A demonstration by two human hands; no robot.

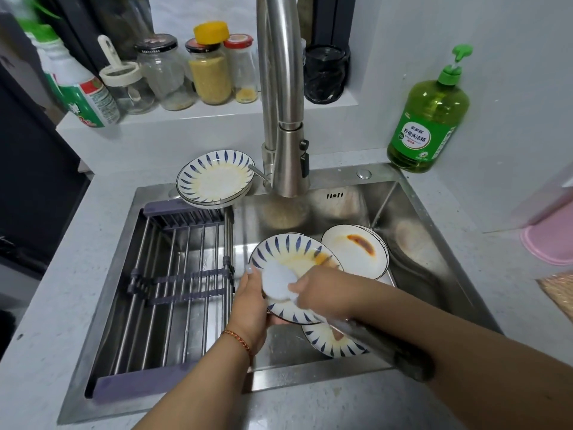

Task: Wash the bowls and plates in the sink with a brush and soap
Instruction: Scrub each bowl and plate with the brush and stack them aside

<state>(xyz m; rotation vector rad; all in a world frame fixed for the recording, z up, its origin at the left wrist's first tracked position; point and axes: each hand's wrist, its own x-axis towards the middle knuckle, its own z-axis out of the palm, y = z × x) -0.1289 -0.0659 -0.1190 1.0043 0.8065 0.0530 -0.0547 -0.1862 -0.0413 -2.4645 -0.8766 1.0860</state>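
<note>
My left hand [249, 297] grips the left rim of a white plate with blue leaf marks [294, 252], tilted over the steel sink [412, 268]. My right hand [319, 290] holds a brush whose white head [277, 282] presses on that plate; its dark handle [403, 360] runs back to the lower right. Orange sauce smears the plate. A second patterned plate [331, 344] lies under it in the basin. A white bowl with a red stain [356, 251] leans at the right. Stacked patterned plates [215, 178] sit on the sink's back rim.
A steel faucet [286, 144] hangs over the basin. A drying rack [183, 274] fills the sink's left half. Green dish soap bottle [429, 119] stands at the back right. Jars [209, 69] line the rear shelf. A pink object [548, 243] lies on the right counter.
</note>
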